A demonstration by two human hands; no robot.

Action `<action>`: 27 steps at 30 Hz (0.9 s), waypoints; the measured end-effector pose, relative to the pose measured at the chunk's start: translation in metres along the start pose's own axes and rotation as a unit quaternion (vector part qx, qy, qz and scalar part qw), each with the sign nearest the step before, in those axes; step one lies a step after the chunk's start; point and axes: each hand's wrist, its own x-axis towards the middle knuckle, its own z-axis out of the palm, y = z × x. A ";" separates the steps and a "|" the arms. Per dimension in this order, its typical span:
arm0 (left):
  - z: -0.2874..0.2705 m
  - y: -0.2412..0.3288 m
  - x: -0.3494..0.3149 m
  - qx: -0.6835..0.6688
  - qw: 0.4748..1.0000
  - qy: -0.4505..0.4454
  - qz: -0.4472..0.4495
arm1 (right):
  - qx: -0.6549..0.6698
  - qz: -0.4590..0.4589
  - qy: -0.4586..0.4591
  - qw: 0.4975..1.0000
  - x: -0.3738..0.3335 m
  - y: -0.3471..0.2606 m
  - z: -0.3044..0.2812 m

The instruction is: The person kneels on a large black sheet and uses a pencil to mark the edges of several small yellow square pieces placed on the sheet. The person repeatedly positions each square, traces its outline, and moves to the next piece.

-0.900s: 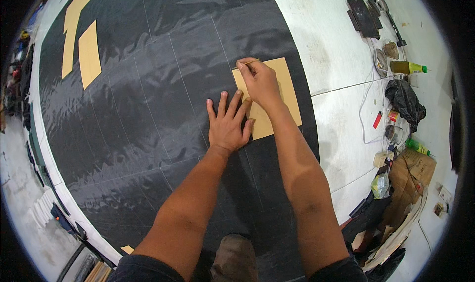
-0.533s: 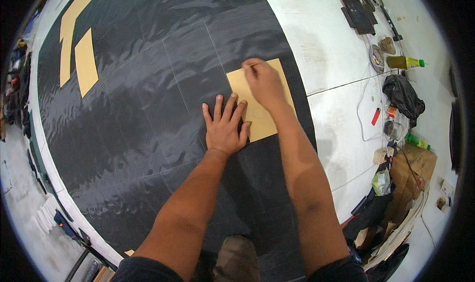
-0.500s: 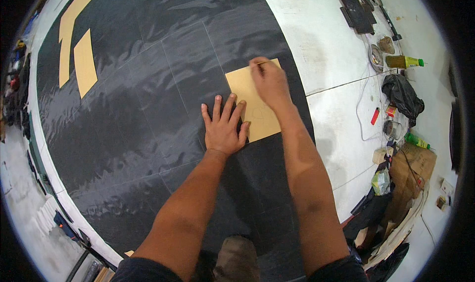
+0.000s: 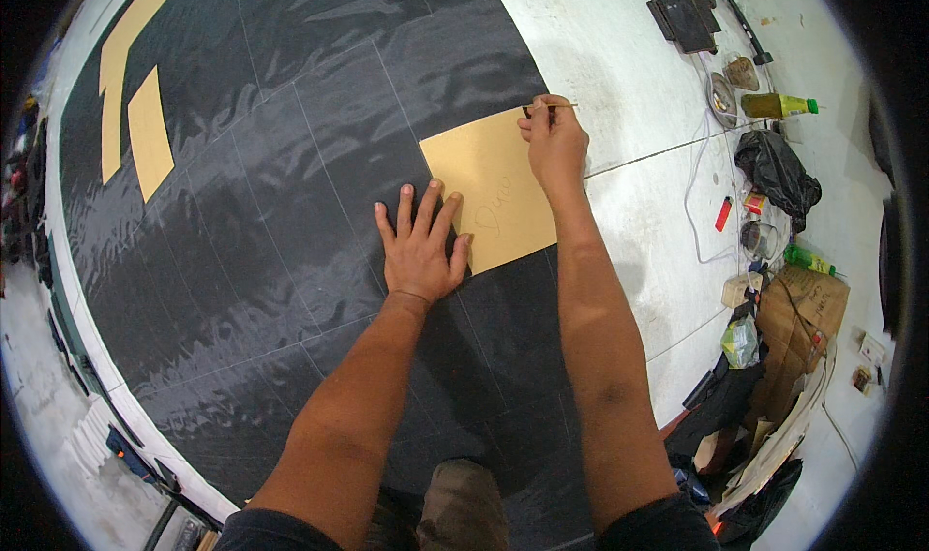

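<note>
A tan cardboard pattern piece (image 4: 498, 169), four-sided with handwriting on it, lies on a shiny black sheet (image 4: 242, 280) marked with thin pale lines. My left hand (image 4: 422, 251) rests flat with fingers spread, its fingertips and thumb at the card's left edge. At the card's far right corner is my right hand (image 4: 558, 154), its fingers pinching a thin pen-like stick (image 4: 568, 105). The stick's exact kind is too small to make out, and my fingers hide part of that corner.
Two more tan pattern pieces, a bent strip (image 4: 113, 96) and a slanted one (image 4: 150, 140), lie at the far left. Along the right of the white surface (image 4: 639, 212) are a black plastic bag (image 4: 776, 174), bottles, a red lighter (image 4: 723, 214), a cable and a cardboard box (image 4: 801, 309).
My right hand has moved rightward along the card's far edge to the corner. My left hand stays pressed at the left edge. The whole view has shifted slightly.
</note>
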 end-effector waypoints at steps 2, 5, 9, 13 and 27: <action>0.001 0.000 0.001 0.001 1.000 -0.002 0.001 | -0.029 -0.013 0.002 1.000 -0.001 0.004 0.000; 0.002 0.001 0.001 0.006 1.000 -0.005 0.003 | -0.072 -0.032 -0.004 0.997 -0.002 0.005 -0.002; 0.004 0.001 0.001 0.005 1.000 0.003 0.008 | -0.168 -0.115 0.007 0.979 -0.023 0.006 -0.016; 0.000 0.000 0.001 0.014 1.000 -0.003 0.003 | -0.191 -0.042 -0.033 0.980 -0.076 0.009 -0.045; 0.005 -0.001 0.000 0.023 1.000 0.001 0.004 | -0.213 0.052 -0.012 0.976 -0.163 0.052 -0.099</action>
